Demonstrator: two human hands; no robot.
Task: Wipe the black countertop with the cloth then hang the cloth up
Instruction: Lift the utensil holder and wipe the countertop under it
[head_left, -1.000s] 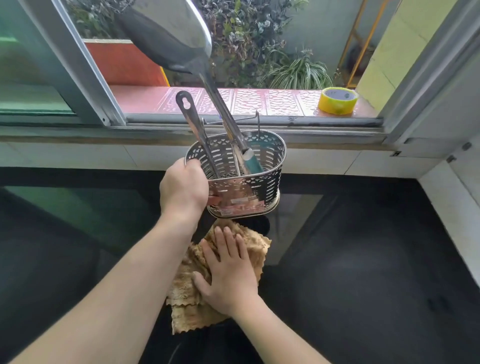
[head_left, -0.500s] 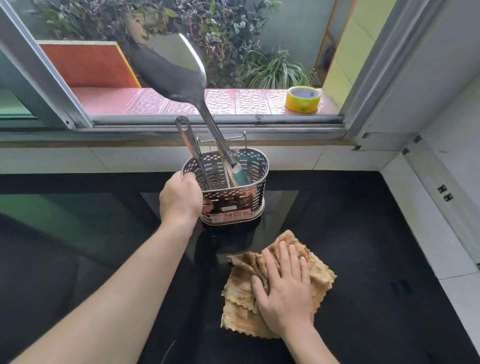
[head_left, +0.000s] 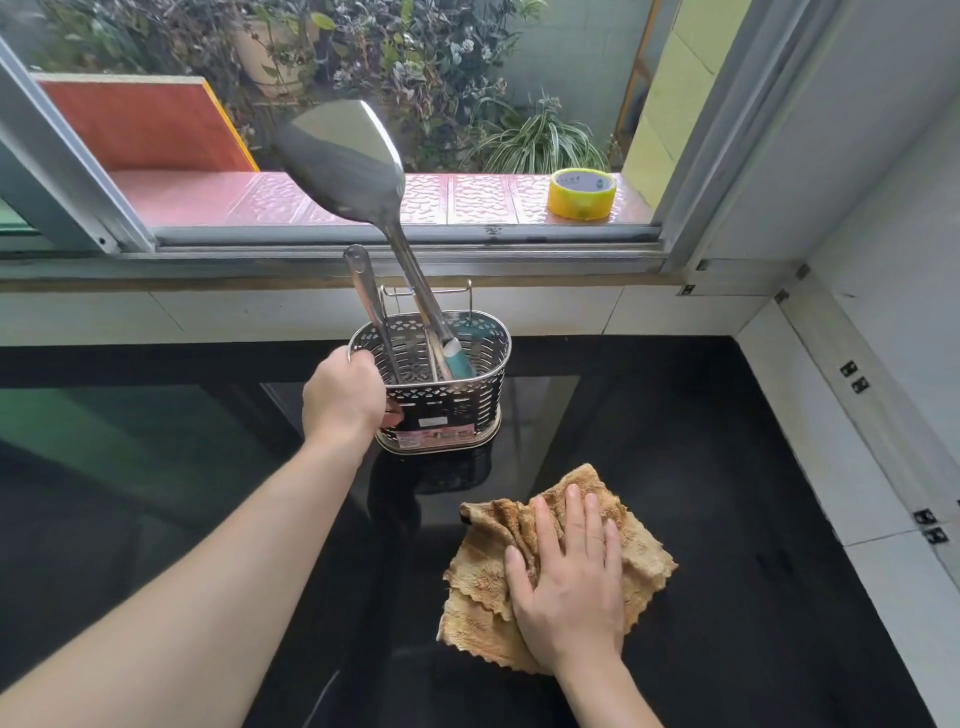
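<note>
Cloth (head_left: 558, 564), a tan, rumpled piece with wavy edges, lies flat on our black tabletop (head_left: 727, 493), toward the near right of the glossy surface. Our right hand (head_left: 569, 582) rests on top of it, palm down, with the fingers straight and spread, pressing the fabric against the surface; part of the cloth bunches in folds beside the thumb. Our left hand (head_left: 345, 397) reaches forward and grips the left end of a perforated metal holder (head_left: 441, 400), fingers curled over its rim and the thumb against its front wall. We cannot tell whether the holder stands on the tabletop or is lifted just clear of it; its reflection shows in the gloss just below. The holder is farther from us than the cloth and to its left, and the two are apart. A large steel spatula (head_left: 345, 161) stands in the holder with its blade up and its shaft leaning to the left, its teal grip down inside. A second, slimmer metal handle (head_left: 363, 291) stands beside it at the left end. Behind the tabletop runs a white tiled wall under a window frame (head_left: 405, 239). On the red outer sill sits a roll of yellow tape (head_left: 582, 193), with green plants (head_left: 540, 140) beyond it.
</note>
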